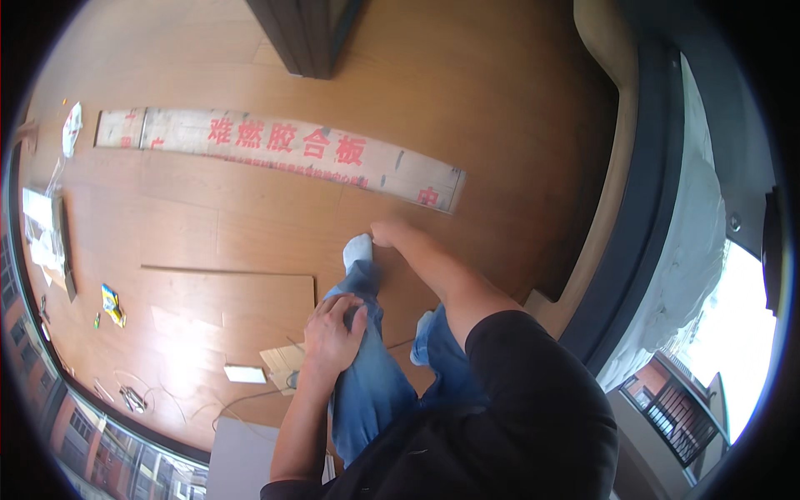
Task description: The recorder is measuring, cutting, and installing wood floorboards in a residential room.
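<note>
Just beside right grip (384, 233): sock (357, 249)

Left fingers (337, 307) on blue jeans (367, 396)

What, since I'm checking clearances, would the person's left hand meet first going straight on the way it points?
Probably the blue jeans leg just ahead of the left hand, then the light sock; depth is unclear from this one view, so it might pass above both.

Floor (275, 212): white glare left of left fingers (340, 303); dim shadow right of right fingers (381, 232).
Sky (737, 333): blown-out white, far right of both.
Window frame (636, 240): curved by fisheye.
</note>
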The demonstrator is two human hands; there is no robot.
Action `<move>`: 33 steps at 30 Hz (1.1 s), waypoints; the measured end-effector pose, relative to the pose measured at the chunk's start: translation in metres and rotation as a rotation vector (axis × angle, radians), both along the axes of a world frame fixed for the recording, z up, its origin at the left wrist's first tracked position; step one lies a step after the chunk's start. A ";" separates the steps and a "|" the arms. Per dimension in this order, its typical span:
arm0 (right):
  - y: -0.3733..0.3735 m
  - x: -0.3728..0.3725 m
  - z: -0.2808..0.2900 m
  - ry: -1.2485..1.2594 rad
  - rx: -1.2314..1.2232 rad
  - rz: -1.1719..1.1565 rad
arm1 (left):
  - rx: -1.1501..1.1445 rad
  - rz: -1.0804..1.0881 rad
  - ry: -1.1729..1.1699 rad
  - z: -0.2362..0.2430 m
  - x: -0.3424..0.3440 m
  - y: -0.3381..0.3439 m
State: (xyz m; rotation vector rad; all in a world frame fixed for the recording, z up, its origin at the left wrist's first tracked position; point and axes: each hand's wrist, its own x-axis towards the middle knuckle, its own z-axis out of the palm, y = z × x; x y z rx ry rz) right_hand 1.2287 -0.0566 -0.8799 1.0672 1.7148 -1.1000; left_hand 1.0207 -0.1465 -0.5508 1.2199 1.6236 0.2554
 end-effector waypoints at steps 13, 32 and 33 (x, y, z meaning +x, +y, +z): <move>0.015 -0.089 0.449 0.298 -0.139 -0.002 | -0.325 0.572 0.102 0.102 -0.088 -0.194; 0.229 -0.375 0.551 0.006 0.021 -0.184 | -0.427 1.414 -0.239 0.220 -0.246 -0.243; 0.249 -0.426 0.558 0.039 0.040 -0.082 | -0.558 1.429 -0.177 0.215 -0.254 -0.220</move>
